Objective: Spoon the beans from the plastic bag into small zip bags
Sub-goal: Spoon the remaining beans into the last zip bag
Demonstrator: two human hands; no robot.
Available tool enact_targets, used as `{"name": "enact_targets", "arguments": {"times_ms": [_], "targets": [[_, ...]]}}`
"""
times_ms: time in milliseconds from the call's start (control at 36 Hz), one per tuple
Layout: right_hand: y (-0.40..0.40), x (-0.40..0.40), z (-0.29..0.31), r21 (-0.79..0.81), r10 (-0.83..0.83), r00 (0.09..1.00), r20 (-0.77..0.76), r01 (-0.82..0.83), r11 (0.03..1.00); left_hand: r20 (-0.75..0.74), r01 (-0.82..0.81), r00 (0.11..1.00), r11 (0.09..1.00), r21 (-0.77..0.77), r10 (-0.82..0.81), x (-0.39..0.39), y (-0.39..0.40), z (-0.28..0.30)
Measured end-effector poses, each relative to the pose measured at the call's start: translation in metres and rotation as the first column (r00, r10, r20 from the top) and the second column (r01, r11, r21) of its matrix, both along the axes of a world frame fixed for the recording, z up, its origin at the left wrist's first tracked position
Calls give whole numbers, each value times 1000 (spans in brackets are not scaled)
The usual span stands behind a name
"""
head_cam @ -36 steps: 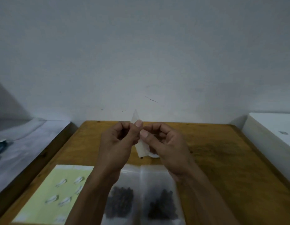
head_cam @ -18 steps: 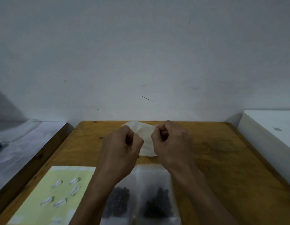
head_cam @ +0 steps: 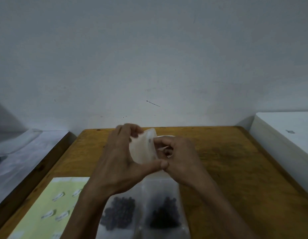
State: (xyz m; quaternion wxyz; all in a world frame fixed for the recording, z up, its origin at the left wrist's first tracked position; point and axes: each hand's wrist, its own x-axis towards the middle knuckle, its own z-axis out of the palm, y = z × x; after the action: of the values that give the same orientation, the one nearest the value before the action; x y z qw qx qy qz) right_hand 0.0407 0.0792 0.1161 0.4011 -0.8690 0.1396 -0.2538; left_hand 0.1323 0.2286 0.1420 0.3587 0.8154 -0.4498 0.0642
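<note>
zip bag [head_cam: 143, 149] now turned flat-on | betw both hands | L [head_cam: 120, 161] + R [head_cam: 177, 157] pinching it

Brown wooden table [head_cam: 218, 169] against wall, pale green paper sheet [head_cam: 46, 204] at its near left, two clear plastic bags of dark beans [head_cam: 141, 213] just right of sheet, white box [head_cam: 288, 135] beside table's right edge

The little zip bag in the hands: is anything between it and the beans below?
Nothing visible. Both the left hand and right hand hold the zip bag above the table, and the beans lie just below in clear plastic.
</note>
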Motion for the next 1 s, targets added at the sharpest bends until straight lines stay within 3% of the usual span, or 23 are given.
{"name": "enact_targets", "arguments": {"times_ms": [83,139,250,333,389,500,611,722,833,889,1000], "targets": [[-2,0,-4,63,47,998,45,-50,997,140,74,982,946,316,-123,12,5,-3],[-4,0,-5,137,90,994,63,-98,986,158,92,974,918,386,-164,14,2,-6],[-6,2,-8,185,111,994,19,-113,976,208,71,969,953,294,-137,12,-4,-9],[-8,3,-9,-9,72,997,-30,-72,997,195,77,972,959,274,-133,14,-5,-12],[-10,4,-9,-58,54,996,-65,-57,997,178,72,976,960,269,-123,16,-6,-14],[-13,6,-11,-67,58,996,-73,-63,996,109,83,988,969,235,-111,19,-5,-16],[-11,5,-11,27,67,996,-66,-65,998,85,62,993,974,217,-82,24,-7,-22],[-19,-1,-19,44,-147,989,-22,148,988,55,7,998,971,241,-21,36,-10,-30],[-46,-14,-47,-91,-467,860,-206,458,884,-10,-1,1000,938,348,5,51,-12,-36],[-54,-18,-58,-95,-492,802,-340,491,866,-47,21,999,908,419,-1,55,-16,-36],[-58,-18,-68,134,-407,781,-474,520,843,-116,82,993,841,535,-23,59,-29,-37]]}}
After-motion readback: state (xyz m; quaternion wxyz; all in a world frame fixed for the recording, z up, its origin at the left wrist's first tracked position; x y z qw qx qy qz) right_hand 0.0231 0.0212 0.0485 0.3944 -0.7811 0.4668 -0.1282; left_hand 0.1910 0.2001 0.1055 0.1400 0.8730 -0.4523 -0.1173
